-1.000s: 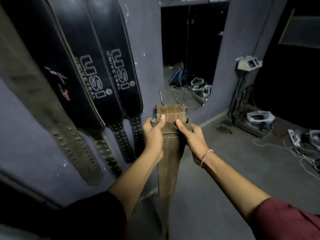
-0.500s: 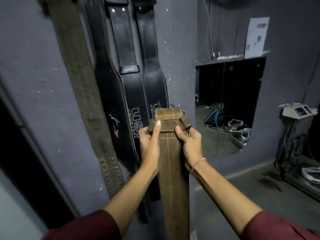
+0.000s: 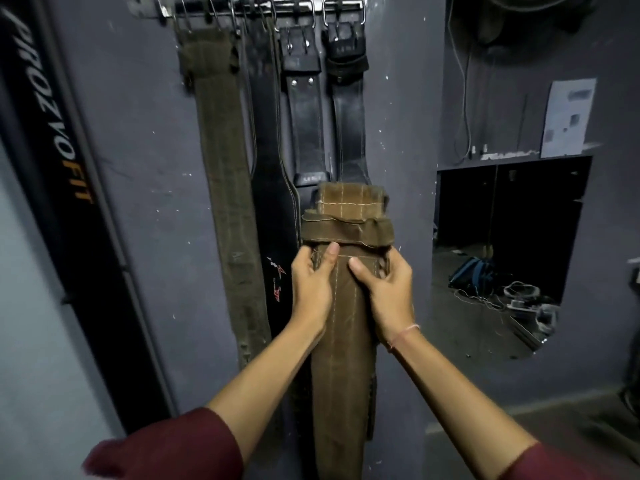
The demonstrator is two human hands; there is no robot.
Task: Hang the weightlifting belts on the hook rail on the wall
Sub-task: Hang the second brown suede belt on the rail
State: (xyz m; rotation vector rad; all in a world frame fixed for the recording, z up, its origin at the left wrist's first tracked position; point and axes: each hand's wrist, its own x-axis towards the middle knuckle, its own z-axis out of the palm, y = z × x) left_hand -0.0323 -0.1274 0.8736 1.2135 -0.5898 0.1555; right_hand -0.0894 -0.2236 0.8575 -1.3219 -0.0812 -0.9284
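Brown belt (image 3: 341, 306) is held upright at centre frame, in front of the grey wall (image 3: 138, 133). Its folded upper end sits well below the hook rail (image 3: 242, 5) at the top of the frame and is on no hook.

Left hand (image 3: 310, 289) grips the belt's left edge just under the loose keeper band, with the thumb flat on the front face. Right hand (image 3: 384, 292) grips the right edge at the same height, thumb likewise on the front. The fingers (image 3: 358, 268) of both hands are clenched round the strap. The strap's lower length hangs between the forearms and runs out of the bottom of the frame.

Four belts hang from the rail: an olive belt (image 3: 225, 168) left of centre, then three black belts (image 3: 306, 116) side by side. The brown belt's top overlaps the lower parts of the two rightmost ones.

A black panel (image 3: 52, 133) with lettering stands at the left of the frame. A paper notice (image 3: 568, 116) is at upper right, above a dark opening (image 3: 512, 209)
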